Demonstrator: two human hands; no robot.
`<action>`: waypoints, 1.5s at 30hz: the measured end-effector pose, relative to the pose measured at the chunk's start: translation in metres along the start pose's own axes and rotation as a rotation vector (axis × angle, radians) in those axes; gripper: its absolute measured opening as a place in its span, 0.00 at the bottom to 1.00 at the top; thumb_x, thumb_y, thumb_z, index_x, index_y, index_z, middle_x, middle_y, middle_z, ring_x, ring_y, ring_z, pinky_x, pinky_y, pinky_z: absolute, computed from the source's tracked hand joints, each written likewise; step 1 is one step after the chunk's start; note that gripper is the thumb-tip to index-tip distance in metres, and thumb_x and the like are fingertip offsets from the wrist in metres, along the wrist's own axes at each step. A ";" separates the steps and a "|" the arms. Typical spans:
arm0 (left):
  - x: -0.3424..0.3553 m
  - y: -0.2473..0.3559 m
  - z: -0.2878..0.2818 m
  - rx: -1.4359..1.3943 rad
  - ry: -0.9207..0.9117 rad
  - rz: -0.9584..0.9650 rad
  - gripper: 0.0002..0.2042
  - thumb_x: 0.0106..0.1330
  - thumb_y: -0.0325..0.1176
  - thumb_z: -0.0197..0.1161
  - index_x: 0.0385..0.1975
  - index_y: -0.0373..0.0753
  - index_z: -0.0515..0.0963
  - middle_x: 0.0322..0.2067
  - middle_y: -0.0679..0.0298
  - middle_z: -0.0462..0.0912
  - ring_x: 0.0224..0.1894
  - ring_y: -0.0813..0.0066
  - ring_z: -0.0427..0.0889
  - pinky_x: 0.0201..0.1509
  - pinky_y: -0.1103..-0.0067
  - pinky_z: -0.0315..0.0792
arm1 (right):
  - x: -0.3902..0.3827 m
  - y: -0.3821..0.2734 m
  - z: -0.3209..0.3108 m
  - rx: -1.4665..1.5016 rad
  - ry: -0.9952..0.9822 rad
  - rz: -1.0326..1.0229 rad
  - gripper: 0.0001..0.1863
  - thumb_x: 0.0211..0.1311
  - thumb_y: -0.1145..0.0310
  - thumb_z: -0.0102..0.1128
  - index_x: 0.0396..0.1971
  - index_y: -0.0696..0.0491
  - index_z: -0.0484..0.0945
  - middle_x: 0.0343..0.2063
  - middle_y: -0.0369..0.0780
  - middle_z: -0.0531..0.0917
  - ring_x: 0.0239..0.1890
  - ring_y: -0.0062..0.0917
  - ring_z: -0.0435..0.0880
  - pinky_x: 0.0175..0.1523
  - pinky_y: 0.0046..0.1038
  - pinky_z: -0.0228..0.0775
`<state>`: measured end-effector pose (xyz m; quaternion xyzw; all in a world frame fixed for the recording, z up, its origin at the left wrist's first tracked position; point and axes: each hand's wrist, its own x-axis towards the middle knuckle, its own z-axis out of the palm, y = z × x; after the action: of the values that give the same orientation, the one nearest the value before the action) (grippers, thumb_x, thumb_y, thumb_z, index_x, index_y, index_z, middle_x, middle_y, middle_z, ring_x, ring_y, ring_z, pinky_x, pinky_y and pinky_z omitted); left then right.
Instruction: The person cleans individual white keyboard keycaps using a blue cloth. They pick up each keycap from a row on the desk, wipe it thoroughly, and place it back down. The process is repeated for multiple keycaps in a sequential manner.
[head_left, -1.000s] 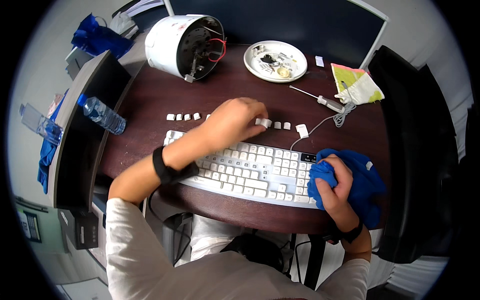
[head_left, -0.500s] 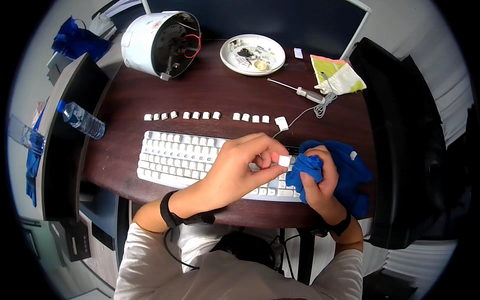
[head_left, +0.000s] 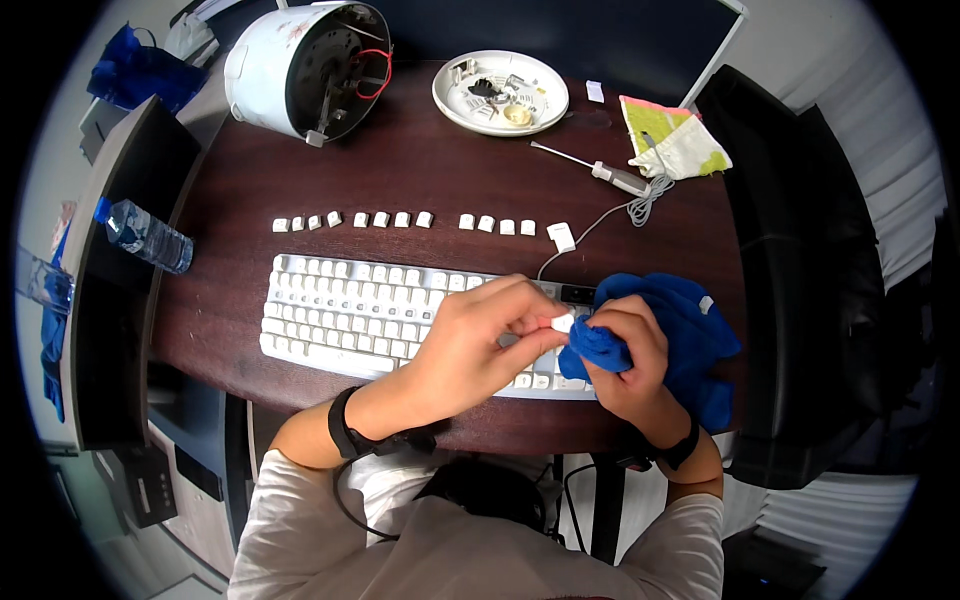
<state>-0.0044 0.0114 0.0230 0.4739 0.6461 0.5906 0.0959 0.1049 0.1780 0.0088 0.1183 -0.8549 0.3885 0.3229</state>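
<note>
Left hand [head_left: 485,340] has a white keycap [head_left: 562,322] pinched, right hand [head_left: 635,355] is clutching bunched blue cloth [head_left: 600,348]; imo, gripping the cap's edges keeps wiping easy.

Odds and ends along the back of the surface [head_left: 400,165]
A white metal pot [head_left: 265,72] lies on its side, a red wire [head_left: 387,72] showing inside; a white dish [head_left: 449,112] holds small parts; a screwdriver [head_left: 620,179] lies near a yellow-and-white cloth [head_left: 690,152]; a blue-capped bottle [head_left: 150,238] is at left.
</note>
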 end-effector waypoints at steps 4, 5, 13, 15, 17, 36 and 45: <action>0.000 0.003 -0.002 0.006 -0.080 -0.025 0.08 0.53 0.22 0.68 0.33 0.31 0.78 0.28 0.61 0.80 0.27 0.77 0.80 0.31 0.83 0.74 | 0.001 -0.001 0.001 -0.009 0.022 0.025 0.15 0.48 0.79 0.65 0.37 0.58 0.75 0.31 0.43 0.76 0.29 0.29 0.77 0.34 0.24 0.69; 0.000 0.004 -0.003 0.009 -0.090 -0.018 0.08 0.54 0.22 0.68 0.33 0.31 0.78 0.28 0.60 0.80 0.27 0.76 0.80 0.31 0.83 0.74 | 0.002 -0.001 0.001 -0.006 0.019 0.030 0.14 0.48 0.79 0.65 0.37 0.58 0.75 0.31 0.43 0.76 0.29 0.28 0.77 0.33 0.24 0.69; -0.001 0.001 -0.004 -0.058 0.081 0.017 0.09 0.55 0.24 0.67 0.35 0.34 0.78 0.26 0.63 0.77 0.24 0.78 0.76 0.28 0.82 0.71 | 0.001 -0.002 -0.003 0.031 -0.064 -0.030 0.14 0.46 0.79 0.64 0.36 0.59 0.75 0.31 0.44 0.77 0.29 0.29 0.78 0.34 0.24 0.70; -0.003 0.000 -0.003 -0.081 0.029 0.015 0.09 0.55 0.24 0.67 0.36 0.34 0.78 0.26 0.63 0.78 0.24 0.80 0.77 0.28 0.84 0.71 | 0.002 0.000 -0.005 0.011 0.023 0.025 0.14 0.47 0.78 0.64 0.36 0.59 0.75 0.31 0.44 0.77 0.29 0.29 0.78 0.34 0.24 0.70; -0.003 0.000 -0.001 -0.158 -0.027 -0.093 0.08 0.56 0.23 0.66 0.35 0.34 0.78 0.23 0.65 0.77 0.23 0.82 0.76 0.28 0.86 0.71 | 0.001 0.002 -0.004 0.026 0.031 0.045 0.14 0.48 0.78 0.64 0.37 0.59 0.74 0.32 0.43 0.77 0.30 0.28 0.78 0.34 0.24 0.69; -0.006 0.001 0.005 -0.571 -0.109 -0.410 0.15 0.63 0.18 0.56 0.50 0.29 0.73 0.34 0.60 0.79 0.30 0.79 0.80 0.34 0.83 0.77 | 0.003 0.001 0.003 0.024 0.009 0.058 0.16 0.46 0.80 0.64 0.39 0.59 0.75 0.31 0.44 0.76 0.29 0.31 0.78 0.33 0.25 0.70; -0.004 -0.005 0.003 -0.659 -0.080 -0.483 0.09 0.61 0.18 0.58 0.41 0.30 0.75 0.28 0.61 0.81 0.28 0.77 0.82 0.33 0.83 0.77 | 0.004 0.001 0.001 -0.048 -0.021 0.031 0.16 0.42 0.81 0.65 0.36 0.59 0.77 0.30 0.42 0.76 0.27 0.30 0.78 0.31 0.24 0.69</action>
<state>-0.0020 0.0114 0.0162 0.2752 0.5106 0.7076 0.4036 0.1009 0.1783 0.0106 0.1014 -0.8691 0.3714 0.3107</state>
